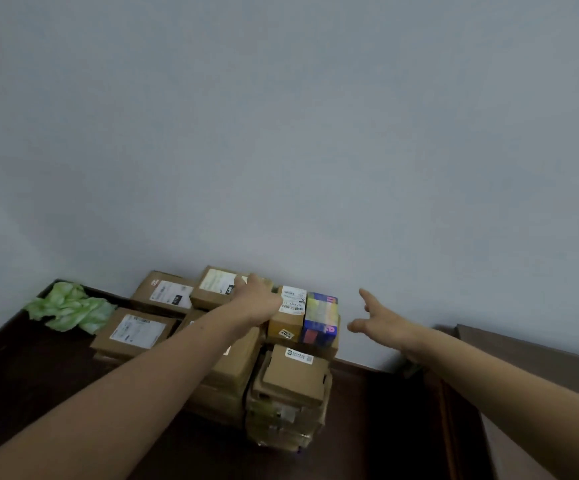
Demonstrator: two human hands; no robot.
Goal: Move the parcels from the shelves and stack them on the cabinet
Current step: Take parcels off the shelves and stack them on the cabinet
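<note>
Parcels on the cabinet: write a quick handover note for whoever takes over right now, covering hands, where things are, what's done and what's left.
Left hand: rests on a labelled parcel at the top back of the stack; grip unclear.
Right hand: open, in the air to the right of the stack, holding nothing.
Parcels: several stacked on the cabinet against the wall, with a blue box on top.
Done: these are stacked.
Left: the shelves are out of view, so the remaining count is unknown.

A: What does the left hand cover?
B: Part of a parcel by the cabinet's back edge; its grip cannot be told.
A: The labels?
B: Print too small; the cabinet's front edge is cut off.
</note>
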